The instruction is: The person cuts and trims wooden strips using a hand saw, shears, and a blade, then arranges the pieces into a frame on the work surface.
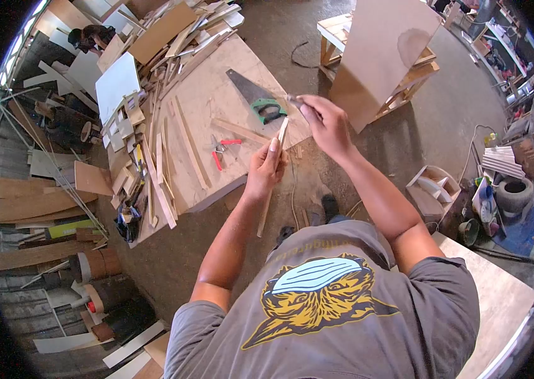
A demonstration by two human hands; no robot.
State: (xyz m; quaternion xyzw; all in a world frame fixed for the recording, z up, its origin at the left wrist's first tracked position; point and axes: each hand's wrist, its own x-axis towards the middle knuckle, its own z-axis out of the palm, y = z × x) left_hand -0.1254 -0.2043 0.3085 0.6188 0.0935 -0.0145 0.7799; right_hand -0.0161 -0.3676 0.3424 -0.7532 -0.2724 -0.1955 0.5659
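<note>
My left hand is closed around a thin wooden strip, whose pale upper end rises past my thumb while the rest slants down toward the floor. Up and to the right, my right hand grips a slim tool with a greyish end pointing left; its kind is not clear. The tool is apart from the strip's top. Behind both hands, a handsaw with a green handle lies on the wooden worktable. Red-handled pliers rest on the table left of my left hand.
Wooden offcuts are heaped along the table's left side. A large brown board leans on a wooden stand at the back right. Another person is at the far left. A small wooden rack stands on the floor at right.
</note>
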